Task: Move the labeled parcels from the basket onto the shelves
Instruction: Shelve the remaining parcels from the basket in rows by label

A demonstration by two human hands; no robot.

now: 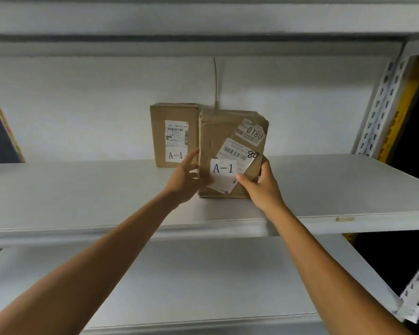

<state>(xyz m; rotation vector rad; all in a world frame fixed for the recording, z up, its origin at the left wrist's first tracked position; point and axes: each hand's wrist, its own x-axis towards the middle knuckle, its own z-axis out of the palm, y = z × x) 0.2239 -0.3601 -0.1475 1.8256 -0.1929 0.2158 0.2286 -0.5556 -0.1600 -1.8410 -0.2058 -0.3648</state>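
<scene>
- Nearest the camera, a bare grey-white lower metal shelf board (pixel 203 281) runs across the bottom of the view, with both bare forearms reaching over it.
- Above and beyond it lies the grey-white middle metal shelf board (pixel 82 189), which carries two parcels.
- The left hand (pixel 186 180) is on the left edge of the nearer parcel, fingers (pixel 191 155) spread and extended; the hand is blurred, and a closed grip cannot be confirmed.
- The right hand (pixel 264 187) grasps the lower right corner of the same parcel, thumb pressed on its front face beside the label and the remaining fingers wrapped round the right edge.
- The held item is a creased brown cardboard parcel (pixel 232 151) standing upright on the middle shelf, centre of view, with a white "A-1" label (pixel 223 169), a barcoded shipping slip and a sticker reading "018U".
- Just behind and to its left stands a smaller brown cardboard box (pixel 173 134), upright at the back of the shelf, also marked "A-1"; the two appear to touch or overlap.
- Far side: a white back wall (pixel 82 105) with a thin vertical cable (pixel 215 83).
- Far right: a white perforated metal upright (pixel 382 102).
</scene>
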